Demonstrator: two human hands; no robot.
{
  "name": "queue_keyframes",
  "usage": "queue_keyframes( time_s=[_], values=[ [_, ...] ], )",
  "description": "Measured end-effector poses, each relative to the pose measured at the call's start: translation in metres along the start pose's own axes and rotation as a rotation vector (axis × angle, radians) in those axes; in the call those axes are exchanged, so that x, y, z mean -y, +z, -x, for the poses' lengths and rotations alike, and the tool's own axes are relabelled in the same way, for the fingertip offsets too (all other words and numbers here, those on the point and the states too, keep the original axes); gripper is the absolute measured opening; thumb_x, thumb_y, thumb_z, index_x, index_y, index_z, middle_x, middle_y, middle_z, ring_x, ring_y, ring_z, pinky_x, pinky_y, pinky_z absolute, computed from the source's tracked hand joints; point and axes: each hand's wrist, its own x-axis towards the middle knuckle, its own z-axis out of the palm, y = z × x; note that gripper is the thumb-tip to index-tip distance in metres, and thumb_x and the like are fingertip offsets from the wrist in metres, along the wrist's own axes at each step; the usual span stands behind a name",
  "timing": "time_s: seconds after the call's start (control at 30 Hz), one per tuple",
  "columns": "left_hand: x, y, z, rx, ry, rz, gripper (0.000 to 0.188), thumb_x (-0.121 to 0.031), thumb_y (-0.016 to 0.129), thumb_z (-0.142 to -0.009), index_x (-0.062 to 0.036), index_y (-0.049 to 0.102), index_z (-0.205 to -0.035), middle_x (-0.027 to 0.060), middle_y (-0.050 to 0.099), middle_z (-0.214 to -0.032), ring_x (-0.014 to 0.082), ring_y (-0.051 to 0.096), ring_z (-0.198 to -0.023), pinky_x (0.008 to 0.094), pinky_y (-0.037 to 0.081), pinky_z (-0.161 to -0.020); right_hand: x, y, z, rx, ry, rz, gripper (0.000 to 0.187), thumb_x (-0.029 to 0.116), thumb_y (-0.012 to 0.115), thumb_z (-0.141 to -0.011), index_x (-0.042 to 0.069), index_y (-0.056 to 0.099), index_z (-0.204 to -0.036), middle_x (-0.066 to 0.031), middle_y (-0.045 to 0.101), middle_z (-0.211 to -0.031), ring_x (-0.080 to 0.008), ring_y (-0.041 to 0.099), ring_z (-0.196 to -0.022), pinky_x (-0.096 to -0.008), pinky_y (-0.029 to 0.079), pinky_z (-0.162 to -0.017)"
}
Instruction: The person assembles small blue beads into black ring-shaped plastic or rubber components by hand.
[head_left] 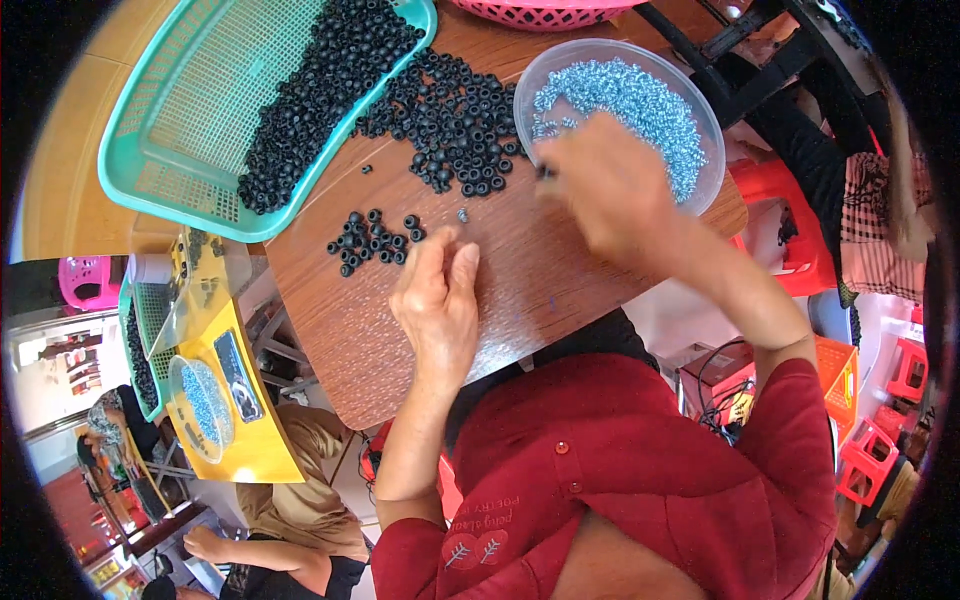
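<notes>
My left hand (437, 305) rests on the brown wooden table (350, 350), thumb apart from the bent fingers and nothing visible between them. Just beyond its fingertips lies a small bluish metallic piece (462, 215). Beside it is a small group of black round parts with holes (385, 240). My right hand (610, 190) is blurred by motion at the near left rim of a clear round bowl (530, 75) of small shiny blue pieces (625, 95). A dark spot shows at its fingertips; whether it is held cannot be made out.
A larger heap of black parts (460, 120) lies between the bowl and a teal mesh basket (120, 165), itself partly filled with black parts. A pink basket (545, 12) stands at the far edge. At left, another person's yellow table (262, 440) holds a phone (238, 375) and a dish (228, 445).
</notes>
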Motion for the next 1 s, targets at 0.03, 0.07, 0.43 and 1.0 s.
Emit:
queue_keyframes(
  time_s=[0.03, 0.07, 0.43, 1.0],
  values=[
    [0.0, 0.0, -0.008, 0.005, 0.047, -0.118, 0.021, -0.009, 0.071, -0.077, -0.0002, 0.062, -0.095, 0.013, 0.062, -0.078, 0.0253, 0.062, -0.067, 0.0349, 0.049, -0.06, -0.015, -0.007, -0.017, -0.014, -0.006, 0.082, 0.031, 0.007, 0.071, -0.069, 0.0, 0.06, -0.097, -0.0141, 0.061, -0.083, -0.0318, 0.055, -0.069, -0.0389, 0.046, -0.061],
    [0.0, 0.001, -0.015, 0.01, 0.093, -0.24, 0.022, -0.009, 0.073, -0.075, 0.0, 0.061, -0.091, 0.013, 0.062, -0.076, 0.0273, 0.062, -0.066, 0.0368, 0.049, -0.059, -0.033, -0.01, -0.032, -0.03, -0.011, 0.161, 0.029, 0.008, 0.071, -0.071, 0.001, 0.062, -0.097, -0.0147, 0.062, -0.084, -0.0329, 0.057, -0.072, -0.0384, 0.047, -0.063],
    [0.01, 0.022, -0.039, 0.184, 0.15, -0.615, 0.026, -0.016, 0.074, -0.07, -0.0007, 0.055, -0.077, 0.0173, 0.06, -0.072, 0.0337, 0.063, -0.065, 0.0416, 0.049, -0.058, -0.183, 0.0, -0.104, 0.06, 0.419, 0.429, 0.014, 0.009, 0.06, -0.07, 0.002, 0.065, -0.082, -0.0225, 0.064, -0.079, -0.0389, 0.063, -0.077, -0.0456, 0.049, -0.069],
    [-0.032, -0.006, -0.02, 0.087, -0.285, 0.552, 0.005, 0.0, 0.058, -0.089, 0.0025, 0.06, -0.092, 0.0046, 0.063, -0.077, 0.0088, 0.058, -0.067, 0.0224, 0.048, -0.059, 0.008, 0.003, -0.03, 0.293, 0.576, -0.771, 0.016, 0.005, 0.065, -0.082, -0.001, 0.068, -0.096, -0.0058, 0.069, -0.09, -0.0104, 0.062, -0.082, -0.0238, 0.049, -0.073]
  ],
)
